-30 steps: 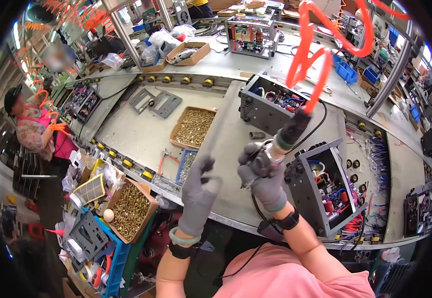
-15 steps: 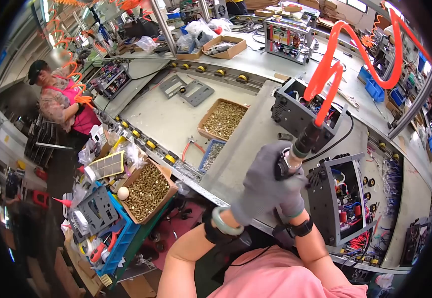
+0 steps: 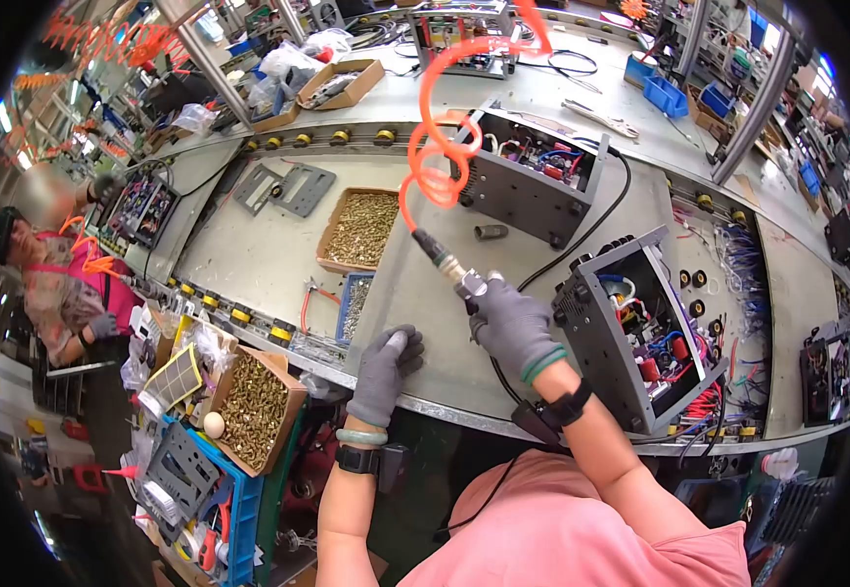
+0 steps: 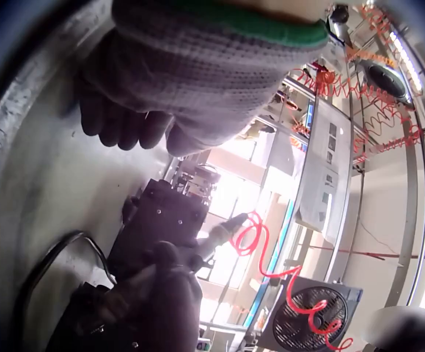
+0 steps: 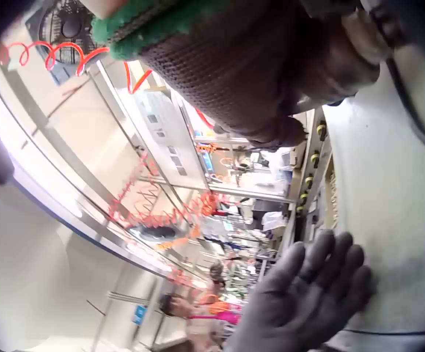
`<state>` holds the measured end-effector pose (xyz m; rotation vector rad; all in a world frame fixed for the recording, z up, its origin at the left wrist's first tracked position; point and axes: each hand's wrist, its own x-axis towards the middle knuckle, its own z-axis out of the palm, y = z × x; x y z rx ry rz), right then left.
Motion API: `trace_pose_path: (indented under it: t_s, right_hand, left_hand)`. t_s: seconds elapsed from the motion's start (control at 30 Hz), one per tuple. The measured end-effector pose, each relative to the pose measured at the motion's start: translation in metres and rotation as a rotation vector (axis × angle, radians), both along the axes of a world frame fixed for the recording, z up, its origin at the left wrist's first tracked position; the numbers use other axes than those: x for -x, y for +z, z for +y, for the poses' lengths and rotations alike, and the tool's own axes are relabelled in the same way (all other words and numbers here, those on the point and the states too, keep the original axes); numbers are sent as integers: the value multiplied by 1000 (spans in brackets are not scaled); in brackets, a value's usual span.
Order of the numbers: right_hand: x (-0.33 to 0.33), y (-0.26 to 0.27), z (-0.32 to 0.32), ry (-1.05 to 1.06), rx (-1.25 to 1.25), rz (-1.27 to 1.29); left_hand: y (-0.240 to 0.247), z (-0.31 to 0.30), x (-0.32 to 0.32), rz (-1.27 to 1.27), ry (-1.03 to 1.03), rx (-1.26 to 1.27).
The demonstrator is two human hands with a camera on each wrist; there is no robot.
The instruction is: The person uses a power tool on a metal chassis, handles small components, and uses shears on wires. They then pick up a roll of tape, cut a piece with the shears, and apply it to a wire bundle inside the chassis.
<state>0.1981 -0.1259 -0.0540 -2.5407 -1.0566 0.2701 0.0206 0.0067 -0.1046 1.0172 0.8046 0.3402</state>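
My gloved right hand [image 3: 518, 331] grips an air tool [image 3: 468, 285], with its metal hose fitting showing above the fist and an orange coiled hose [image 3: 435, 176] running up from it. Most of the tool is hidden inside that hand. To its right stands an open-sided metal machine unit [image 3: 630, 338] with wires and boards inside. My gloved left hand [image 3: 386, 372] hovers at the bench's front edge, holding nothing. In the right wrist view the left hand's fingers [image 5: 330, 253] are extended and slightly spread.
A second open unit [image 3: 528, 176] sits farther back, with a black cable beside it. A small dark cylinder [image 3: 491, 232] lies on the bench. Left are a box of brass-coloured screws [image 3: 361, 227], a blue tray [image 3: 355, 308] and red-handled pliers [image 3: 308, 305]. Another person [image 3: 63, 289] works far left.
The left hand came in to the right hand at the tool, then drew back left to the bench edge. The tool's hose end now tilts left, and the hose has swung left.
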Motion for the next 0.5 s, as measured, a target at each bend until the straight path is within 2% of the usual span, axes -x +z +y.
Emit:
trace_pose_path:
  t_s: [0.03,0.07,0.17,0.23,0.3,0.4,0.43,0.5]
  right_hand:
    - [0,-7,4,22,177,11]
    - [1,-13,7,62,244,-18]
    - [-2,-50,14,52,222,-64]
    - [-1,-41,17,39,265,-23]
    - [-4,-34,15,59,162,15]
    - [0,-13,12,-1,154,65]
    - [-2,-24,10,-1,150,69]
    - [-8,-58,4,72,-78,-16]
  left_hand:
    - [1,0,-2,2,-10,0]
    - [2,-1,-3,5,-22,-3]
    - [5,-1,-8,17,-51,-12]
    - [6,-1,-10,24,-68,-16]
    - [7,-2,-15,-12,-70,11]
    - [6,-2,-21,-26,-100,5]
    - [6,-4,-23,-22,-101,1]
    - [6,-10,-27,-25,-108,-5]
